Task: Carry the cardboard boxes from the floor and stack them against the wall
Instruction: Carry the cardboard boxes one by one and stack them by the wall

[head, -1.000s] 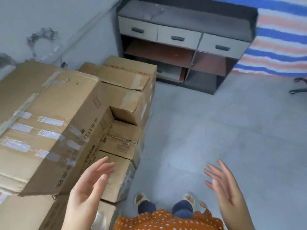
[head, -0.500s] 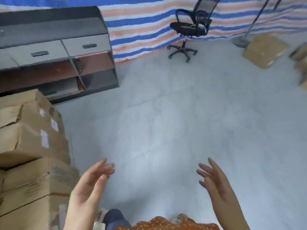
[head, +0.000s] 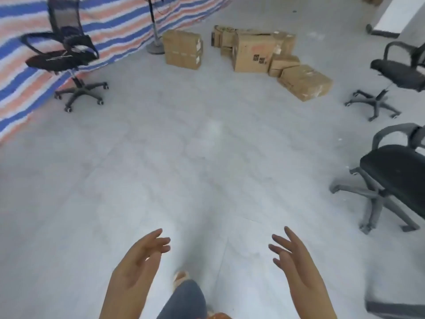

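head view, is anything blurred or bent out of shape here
Head view: soft motion blur throughout, worst on the left hand, right hand and striped tarp; wide-angle bending tilts the edge chairs outward; cardboard boxes stay recognisable, label print unreadable; lighting flat.

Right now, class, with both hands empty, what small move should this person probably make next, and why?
Probably step forward toward the cardboard boxes on the floor ahead. The left hand and right hand are open and hold nothing, and bare floor lies between them and the boxes, with office chairs off to the sides.
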A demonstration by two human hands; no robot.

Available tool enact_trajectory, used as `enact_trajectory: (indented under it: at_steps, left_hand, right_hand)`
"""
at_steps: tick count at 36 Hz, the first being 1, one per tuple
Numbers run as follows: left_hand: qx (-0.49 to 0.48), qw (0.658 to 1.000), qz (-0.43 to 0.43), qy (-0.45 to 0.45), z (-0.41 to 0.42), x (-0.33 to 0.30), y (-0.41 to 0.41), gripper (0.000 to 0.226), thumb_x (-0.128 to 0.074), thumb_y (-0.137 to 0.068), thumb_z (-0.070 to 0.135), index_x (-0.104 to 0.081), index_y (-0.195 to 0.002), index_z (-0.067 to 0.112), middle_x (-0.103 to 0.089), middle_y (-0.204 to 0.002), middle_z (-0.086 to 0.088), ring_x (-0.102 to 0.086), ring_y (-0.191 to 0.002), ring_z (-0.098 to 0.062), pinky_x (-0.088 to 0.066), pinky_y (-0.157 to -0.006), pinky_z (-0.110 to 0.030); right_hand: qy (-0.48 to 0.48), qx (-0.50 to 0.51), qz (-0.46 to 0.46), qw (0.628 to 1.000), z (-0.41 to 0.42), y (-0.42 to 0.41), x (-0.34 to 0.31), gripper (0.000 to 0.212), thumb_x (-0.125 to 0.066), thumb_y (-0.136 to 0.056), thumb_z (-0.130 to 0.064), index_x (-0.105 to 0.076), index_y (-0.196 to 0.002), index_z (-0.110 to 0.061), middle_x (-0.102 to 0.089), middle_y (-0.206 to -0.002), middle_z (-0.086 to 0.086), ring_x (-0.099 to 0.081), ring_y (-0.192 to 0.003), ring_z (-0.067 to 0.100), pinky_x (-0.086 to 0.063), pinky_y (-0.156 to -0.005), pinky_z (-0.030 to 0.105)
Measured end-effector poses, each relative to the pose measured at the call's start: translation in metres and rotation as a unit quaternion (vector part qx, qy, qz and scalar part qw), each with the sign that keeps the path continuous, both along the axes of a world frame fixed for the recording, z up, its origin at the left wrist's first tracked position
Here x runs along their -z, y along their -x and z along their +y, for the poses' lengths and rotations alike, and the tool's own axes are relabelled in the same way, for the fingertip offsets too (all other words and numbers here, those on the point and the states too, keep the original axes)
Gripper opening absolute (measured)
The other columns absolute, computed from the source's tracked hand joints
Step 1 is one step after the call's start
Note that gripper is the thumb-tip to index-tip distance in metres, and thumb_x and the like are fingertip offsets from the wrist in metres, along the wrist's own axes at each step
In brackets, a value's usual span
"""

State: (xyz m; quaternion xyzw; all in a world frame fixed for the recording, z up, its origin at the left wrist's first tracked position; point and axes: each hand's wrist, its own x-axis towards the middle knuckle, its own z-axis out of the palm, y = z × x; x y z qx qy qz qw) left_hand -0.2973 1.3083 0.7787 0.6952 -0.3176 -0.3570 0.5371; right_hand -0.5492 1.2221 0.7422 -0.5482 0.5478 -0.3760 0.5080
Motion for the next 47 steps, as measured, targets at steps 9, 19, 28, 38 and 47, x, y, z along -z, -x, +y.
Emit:
enact_trajectory:
  at_steps: [9,19,28,38,47]
  left_hand:
    - [0.079,0.996,0.018,-0.030,-0.141,0.006,0.027,0.034,-0.053,-0.074,0.022,-0.071,-0.093,0.043,-0.074,-0.095,0.004,-0.069,-0.091,-0.013,-0.047,-0.091,-0.032]
    - [0.145,0.988,0.047,0.001,-0.366,0.009,0.049,0.035,-0.048,-0.092,-0.008,-0.067,-0.107,0.016,-0.074,-0.097,-0.002,-0.070,-0.090,-0.015,-0.051,-0.089,-0.023]
    - [0.188,0.981,0.037,-0.025,-0.524,0.005,0.065,0.034,-0.051,-0.093,-0.002,-0.071,-0.103,0.024,-0.074,-0.098,0.002,-0.069,-0.094,-0.015,-0.052,-0.090,-0.028]
    - [0.147,0.988,0.035,-0.033,-0.704,0.021,0.115,0.021,-0.063,-0.087,0.021,-0.071,-0.097,0.038,-0.073,-0.099,0.003,-0.069,-0.095,-0.014,-0.046,-0.094,-0.038]
    - [0.118,0.988,0.101,-0.014,-0.871,0.012,0.193,0.022,-0.060,-0.086,0.027,-0.074,-0.101,0.020,-0.074,-0.097,-0.006,-0.070,-0.091,-0.022,-0.055,-0.085,-0.028]
  right_hand:
    - [-0.051,0.101,0.033,0.993,-0.083,0.036,0.025,0.044,-0.048,-0.094,-0.004,-0.050,-0.124,-0.036,-0.064,-0.112,-0.028,-0.066,-0.100,0.001,-0.049,-0.091,0.032]
    - [-0.051,0.155,0.047,0.985,-0.272,0.057,0.009,0.041,-0.049,-0.095,-0.006,-0.052,-0.123,-0.036,-0.065,-0.112,-0.027,-0.067,-0.099,0.003,-0.048,-0.092,0.037]
    - [-0.064,0.179,0.036,0.981,-0.416,0.073,0.001,0.033,-0.056,-0.093,-0.027,-0.051,-0.122,-0.041,-0.063,-0.114,-0.028,-0.065,-0.102,0.003,-0.047,-0.099,0.046]
    - [-0.069,0.151,0.045,0.985,-0.609,0.131,0.017,0.057,-0.050,-0.071,-0.074,-0.048,-0.121,-0.045,-0.063,-0.112,-0.028,-0.064,-0.102,0.000,-0.050,-0.097,0.039]
    - [-0.071,0.130,0.061,0.987,-0.801,0.216,-0.004,0.035,-0.044,-0.098,-0.017,-0.049,-0.119,-0.044,-0.065,-0.114,-0.017,-0.064,-0.102,0.000,-0.051,-0.095,0.032]
